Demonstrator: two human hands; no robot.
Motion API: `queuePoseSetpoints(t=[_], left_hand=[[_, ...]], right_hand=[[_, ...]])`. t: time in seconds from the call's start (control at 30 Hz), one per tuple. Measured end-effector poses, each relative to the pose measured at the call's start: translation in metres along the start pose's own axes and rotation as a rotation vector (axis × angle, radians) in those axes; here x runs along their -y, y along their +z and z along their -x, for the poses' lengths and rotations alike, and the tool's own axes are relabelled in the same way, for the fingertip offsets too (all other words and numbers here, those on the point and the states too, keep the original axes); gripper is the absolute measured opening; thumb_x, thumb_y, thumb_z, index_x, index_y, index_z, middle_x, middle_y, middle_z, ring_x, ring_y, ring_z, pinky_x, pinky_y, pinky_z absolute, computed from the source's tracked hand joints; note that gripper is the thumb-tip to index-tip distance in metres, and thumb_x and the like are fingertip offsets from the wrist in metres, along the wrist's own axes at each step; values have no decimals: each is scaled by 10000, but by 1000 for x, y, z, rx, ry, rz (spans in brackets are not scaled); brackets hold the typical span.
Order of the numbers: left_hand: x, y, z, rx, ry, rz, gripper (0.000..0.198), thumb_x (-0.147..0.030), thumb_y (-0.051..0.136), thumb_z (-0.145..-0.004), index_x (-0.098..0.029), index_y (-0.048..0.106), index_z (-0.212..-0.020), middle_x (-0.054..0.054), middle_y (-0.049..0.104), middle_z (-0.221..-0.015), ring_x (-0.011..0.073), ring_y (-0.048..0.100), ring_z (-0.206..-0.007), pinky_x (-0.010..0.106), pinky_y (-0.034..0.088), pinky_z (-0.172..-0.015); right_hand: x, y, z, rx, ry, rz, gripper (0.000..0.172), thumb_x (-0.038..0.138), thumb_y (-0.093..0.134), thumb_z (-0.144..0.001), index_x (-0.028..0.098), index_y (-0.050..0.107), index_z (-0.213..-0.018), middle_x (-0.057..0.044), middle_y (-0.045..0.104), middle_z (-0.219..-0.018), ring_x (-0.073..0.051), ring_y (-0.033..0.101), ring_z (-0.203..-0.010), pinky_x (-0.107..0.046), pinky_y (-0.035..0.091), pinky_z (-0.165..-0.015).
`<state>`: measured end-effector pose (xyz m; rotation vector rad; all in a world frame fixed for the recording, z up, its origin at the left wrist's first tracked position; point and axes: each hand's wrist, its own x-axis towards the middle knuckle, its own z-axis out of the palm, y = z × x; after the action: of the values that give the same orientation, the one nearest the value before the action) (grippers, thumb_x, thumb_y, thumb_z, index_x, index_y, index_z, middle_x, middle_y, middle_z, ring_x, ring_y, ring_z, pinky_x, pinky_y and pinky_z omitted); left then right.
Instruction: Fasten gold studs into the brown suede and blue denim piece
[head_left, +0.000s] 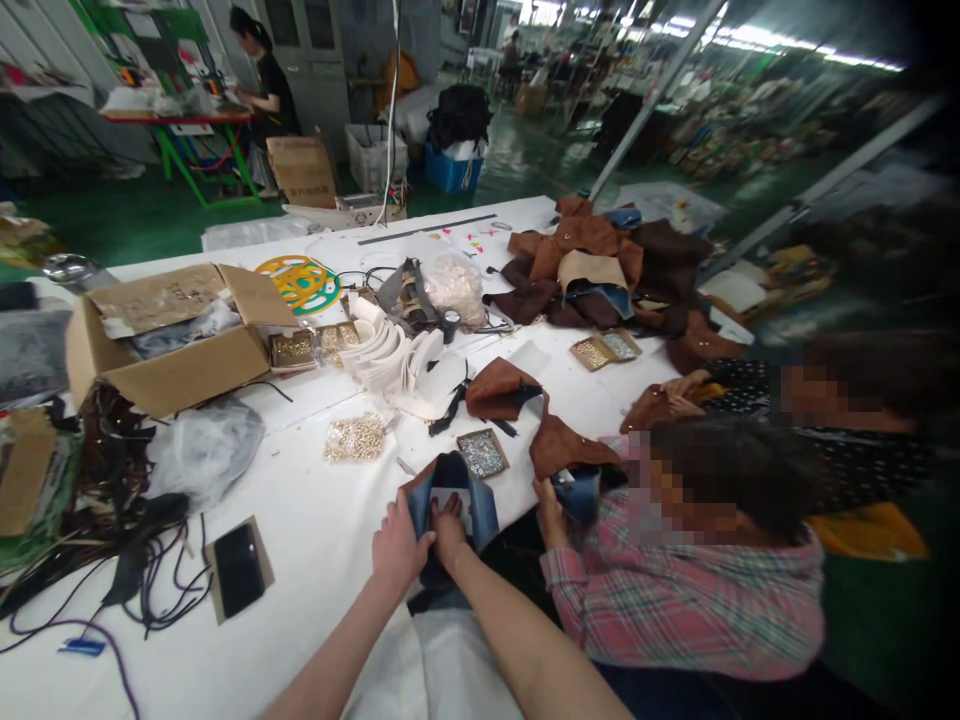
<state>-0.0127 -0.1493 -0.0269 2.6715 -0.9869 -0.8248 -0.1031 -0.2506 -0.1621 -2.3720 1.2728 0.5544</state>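
A blue denim and brown bag piece (486, 508) stands opened up at the table's front edge, with a pale card-like panel (466, 500) inside it. My left hand (401, 540) grips its left side, fingers outside and thumb toward the opening. My right hand (448, 528) reaches into the opening, its fingers stretched out against the pale panel. Just beyond lies a small box of silver metal fittings (482, 454). A brown suede piece (501, 388) with black straps rests behind that box. The lower part of the bag piece is partly hidden by my hands.
Co-workers sit at right; one in a plaid shirt (690, 590) holds a brown and denim piece (574, 450). Brown pieces (592, 245) are heaped at the back. Left are a cardboard box (180, 360), phone (238, 568) and black cords (176, 590). Gold rivets (355, 438) lie bagged mid-table.
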Motion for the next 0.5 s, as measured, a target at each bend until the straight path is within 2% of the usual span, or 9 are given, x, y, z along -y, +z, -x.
queuePoseSetpoints(t=[0.07, 0.13, 0.2, 0.27, 0.37, 0.5], left_hand=[[8, 8, -6, 89, -7, 26, 701, -395, 660, -972, -104, 448, -1573, 258, 696, -1353, 396, 736, -1125, 450, 540, -906], [18, 11, -15, 142, 0, 81, 362, -282, 589, -988, -106, 648, -1300, 234, 764, -1168, 377, 762, -1063, 434, 542, -894], [27, 10, -26, 134, -5, 163, 208, -209, 535, -983, -133, 697, -1091, 206, 787, -1065, 333, 777, -1026, 385, 545, -869], [34, 5, -34, 120, -35, 234, 225, -195, 476, -996, -153, 695, -1030, 159, 797, -970, 258, 786, -862, 318, 541, -763], [45, -2, -35, 108, -125, 361, 301, -232, 397, -1021, -171, 684, -955, 69, 743, -712, 179, 686, -536, 269, 483, -574], [60, -5, -21, 150, -266, 582, 277, -268, 404, -974, -201, 667, -918, 8, 676, -546, 183, 560, -370, 284, 399, -435]], right_hand=[[3, 1, -2, 23, 3, 23, 831, 158, 719, -882, 202, 475, -1676, -261, 327, -1790, -451, 349, -1656, -544, 482, -1238], [4, 2, -4, 33, 1, 41, 875, 135, 753, -844, 199, 482, -1673, -262, 316, -1795, -467, 332, -1660, -561, 430, -1277], [3, 1, -5, 38, -4, 53, 893, 98, 751, -826, 196, 484, -1672, -267, 302, -1799, -476, 320, -1663, -569, 403, -1290], [1, 0, -8, 50, -10, 58, 946, 107, 779, -811, 190, 447, -1693, -282, 277, -1803, -487, 303, -1667, -557, 444, -1254], [-4, -5, -14, 100, -37, 51, 1083, 220, 899, -754, 191, 401, -1716, -315, 247, -1801, -521, 309, -1654, -535, 529, -1166], [-1, -7, -24, 142, -43, 76, 1125, 305, 929, -735, 201, 394, -1720, -290, 269, -1803, -488, 300, -1667, -511, 564, -1135]])
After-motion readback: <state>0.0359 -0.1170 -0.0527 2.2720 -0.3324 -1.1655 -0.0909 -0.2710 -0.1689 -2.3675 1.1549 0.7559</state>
